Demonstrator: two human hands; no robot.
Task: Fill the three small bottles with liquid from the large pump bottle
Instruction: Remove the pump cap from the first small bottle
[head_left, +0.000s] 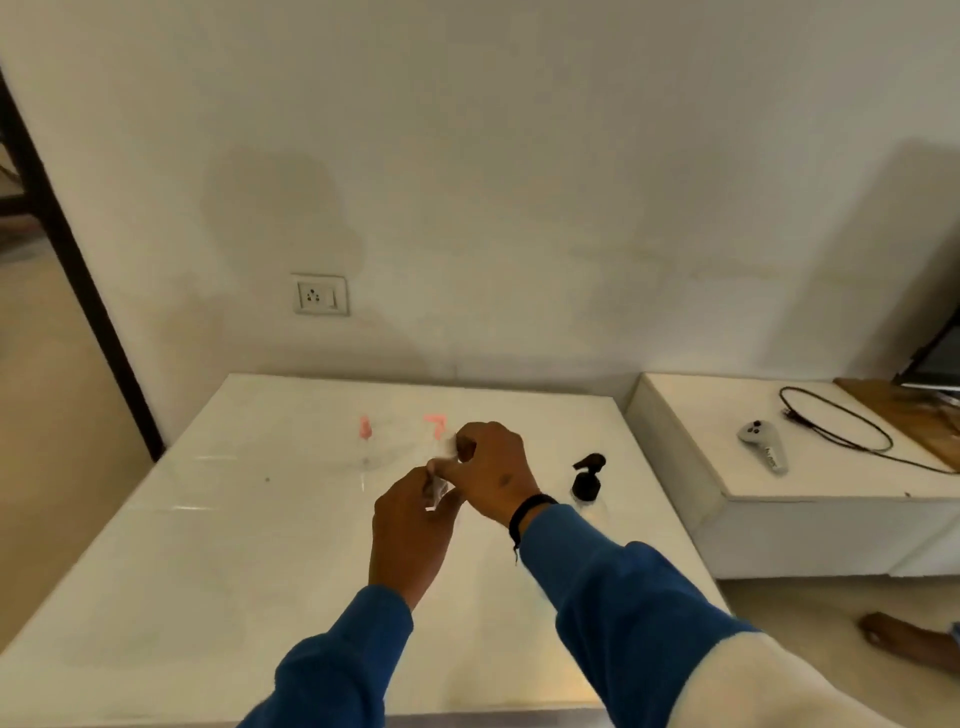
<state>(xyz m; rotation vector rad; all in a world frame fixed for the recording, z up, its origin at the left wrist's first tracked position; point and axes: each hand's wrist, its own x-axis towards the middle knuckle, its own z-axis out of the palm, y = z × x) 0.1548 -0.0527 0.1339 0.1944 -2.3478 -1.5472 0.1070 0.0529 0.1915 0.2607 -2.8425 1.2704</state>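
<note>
My left hand (410, 525) grips a small clear bottle (436, 488) above the middle of the white table (234, 545). My right hand (493, 467) pinches something pale at the bottle's top, most likely its cap. Two more small clear bottles stand behind: one with a pink top (365, 439) to the left, another with a pink pump top (435, 423) just behind my right hand. The large pump bottle (587, 480), clear with a black pump head, stands to the right of my hands. The image is blurred, so the held bottle's details are unclear.
A lower white cabinet (779, 514) stands to the right, carrying a white controller (763, 447), a black cable (836, 421) and a wooden board (909, 415). A wall socket (319, 294) sits above the table's far edge. A brown object (909, 642) lies on the floor.
</note>
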